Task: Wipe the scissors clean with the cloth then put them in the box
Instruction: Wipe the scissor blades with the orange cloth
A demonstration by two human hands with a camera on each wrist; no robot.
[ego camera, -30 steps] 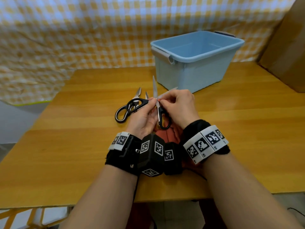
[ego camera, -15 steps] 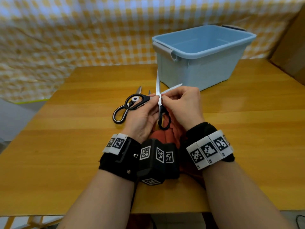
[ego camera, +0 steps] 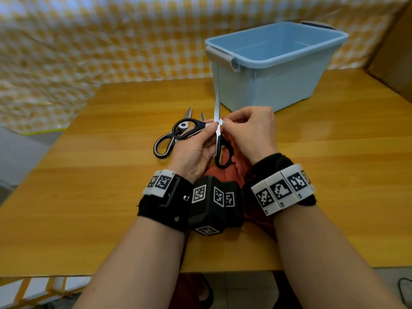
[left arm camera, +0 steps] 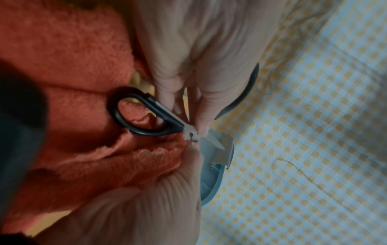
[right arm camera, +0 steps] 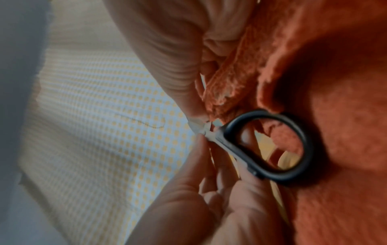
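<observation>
I hold a pair of black-handled scissors (ego camera: 217, 141) spread wide above the table, one blade pointing up toward the blue box (ego camera: 267, 85). My left hand (ego camera: 196, 148) pinches them near the pivot. My right hand (ego camera: 252, 132) pinches a fold of the orange cloth (ego camera: 221, 176) against the metal at the pivot, and the second blade is hidden under it. In the left wrist view one handle loop (left arm camera: 155, 106) lies over the cloth (left arm camera: 62, 58). The right wrist view shows the same loop (right arm camera: 261, 114) and cloth (right arm camera: 335, 82).
A second pair of scissors (ego camera: 156, 150) lies on the wooden table (ego camera: 100, 175) just left of my hands, blades pointing away. The box stands open at the back right. A cardboard box (ego camera: 396, 52) is at the far right, with a checked sheet (ego camera: 89, 41) behind.
The right hand with the cloth has slid in along the second blade to the pivot, covering the blade that stuck out to the right. The scissors stay held up.
</observation>
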